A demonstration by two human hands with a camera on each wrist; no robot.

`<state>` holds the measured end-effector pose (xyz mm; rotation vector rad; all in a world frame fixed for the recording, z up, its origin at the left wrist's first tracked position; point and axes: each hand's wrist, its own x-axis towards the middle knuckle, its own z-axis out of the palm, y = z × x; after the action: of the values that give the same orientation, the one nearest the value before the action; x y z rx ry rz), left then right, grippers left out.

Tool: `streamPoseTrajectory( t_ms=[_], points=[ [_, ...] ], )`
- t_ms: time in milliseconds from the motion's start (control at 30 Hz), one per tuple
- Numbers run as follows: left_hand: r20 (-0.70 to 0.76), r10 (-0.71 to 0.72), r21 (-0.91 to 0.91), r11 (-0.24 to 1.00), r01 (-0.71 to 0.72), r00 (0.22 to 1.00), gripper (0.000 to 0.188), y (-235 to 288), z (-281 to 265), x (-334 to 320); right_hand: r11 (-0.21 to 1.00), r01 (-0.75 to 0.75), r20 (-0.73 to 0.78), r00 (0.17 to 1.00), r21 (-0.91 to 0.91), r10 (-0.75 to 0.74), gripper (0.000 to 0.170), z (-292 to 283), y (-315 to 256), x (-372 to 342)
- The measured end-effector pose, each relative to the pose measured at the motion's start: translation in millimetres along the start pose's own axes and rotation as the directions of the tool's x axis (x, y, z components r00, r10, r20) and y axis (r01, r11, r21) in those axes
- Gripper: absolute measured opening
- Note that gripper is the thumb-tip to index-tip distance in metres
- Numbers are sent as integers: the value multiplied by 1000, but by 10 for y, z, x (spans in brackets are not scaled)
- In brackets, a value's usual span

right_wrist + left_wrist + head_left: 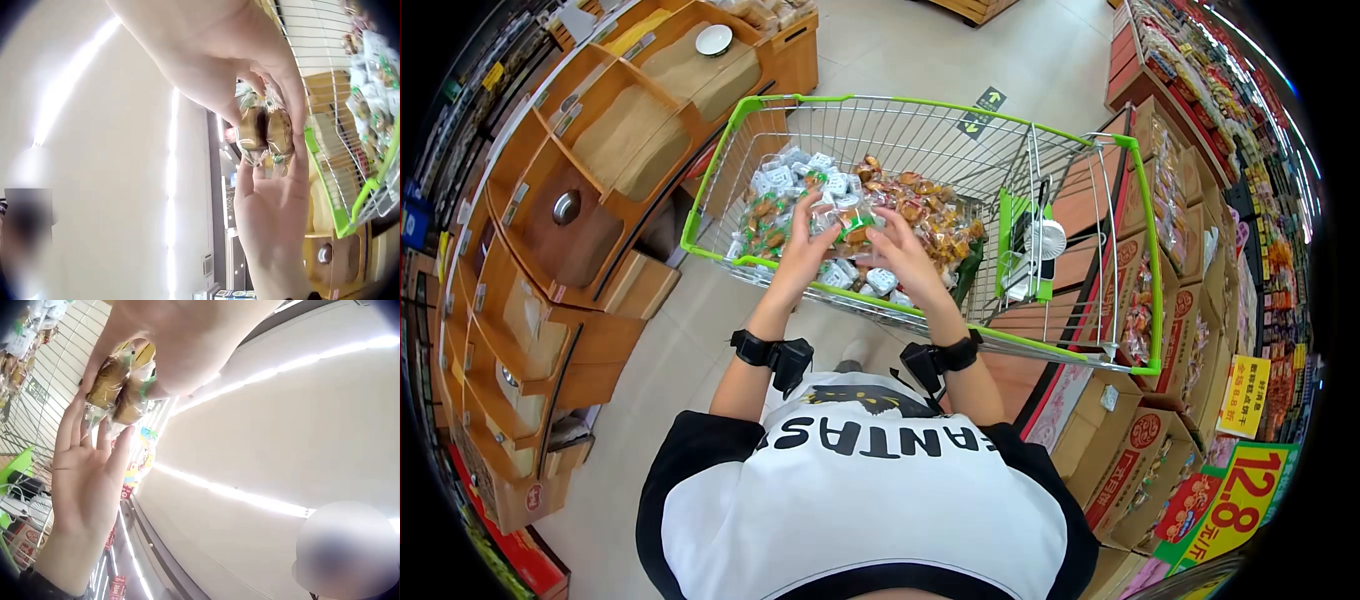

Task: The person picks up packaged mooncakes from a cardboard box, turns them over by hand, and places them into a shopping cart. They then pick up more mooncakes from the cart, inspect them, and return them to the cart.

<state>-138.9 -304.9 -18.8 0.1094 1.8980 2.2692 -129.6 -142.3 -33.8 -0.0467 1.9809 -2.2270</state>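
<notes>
Over the shopping cart [840, 100], my left hand [805, 250] and right hand [910, 265] hold a few individually wrapped pastries [857, 222] between them. Brown baked sides show through clear film with green print. In the left wrist view, two wrapped pastries [109, 384] sit side by side, my left thumb and fingers around one end and my right hand's fingertips [128, 434] at the other. The right wrist view shows the same pastries [279, 132] gripped from both ends. Beneath lie heaps of white-wrapped packets [778, 178] and brown-orange wrapped snacks [920, 205].
A small white fan [1045, 238] sits at the cart's green child seat [1007, 235]. Wooden display bins [630, 140] stand on the left, one holding a white plate [713, 40]. Cardboard boxes [1145, 455] of packaged goods and a yellow price sign [1235, 505] line the right.
</notes>
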Motion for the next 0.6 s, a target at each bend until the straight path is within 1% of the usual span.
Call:
streamPoseTrajectory(
  t_ms=[33,67,100,167,200,233,300,333,400,433,533,567,600],
  points=[
    [-37,-46,41,998,48,998,51,-16,-21,-13,965,-163,69,986,204,151,46,56,27,21],
    [-43,-78,-1,997,78,996,54,-108,-84,11,958,-204,87,978,202,190,46,75,121,73],
    [-52,-79,-3,997,79,996,54,-190,-136,29,957,-208,95,977,200,193,46,92,191,114],
    [-155,-275,-47,961,271,949,53,-334,-235,47,927,-336,105,941,164,322,46,131,316,172],
    [-113,-311,-94,949,301,944,53,-386,-290,55,929,-344,104,937,133,332,45,155,369,192],
    [-116,-313,-95,948,303,943,53,-437,-343,65,928,-348,107,936,133,335,45,170,410,210],
    [-108,-400,17,915,404,910,53,-524,-436,88,908,-414,142,904,62,403,42,192,477,236],
    [-110,-402,14,914,406,909,53,-555,-477,92,924,-382,134,917,21,376,42,205,526,246],
    [-103,-374,106,917,384,922,52,-567,-547,96,921,-389,148,911,6,384,42,231,548,288],
    [-107,-376,103,917,386,921,52,-545,-574,102,920,-391,160,908,-8,387,41,250,533,321],
    [-139,-302,112,942,318,943,53,-516,-703,192,919,-390,189,900,-57,394,44,334,377,429],
    [-142,-301,111,942,318,943,53,-501,-763,241,919,-391,192,899,-58,394,44,366,409,486],
    [-180,-225,94,965,244,958,54,-470,-814,288,963,-270,232,938,22,258,46,420,425,540]
  ],
)
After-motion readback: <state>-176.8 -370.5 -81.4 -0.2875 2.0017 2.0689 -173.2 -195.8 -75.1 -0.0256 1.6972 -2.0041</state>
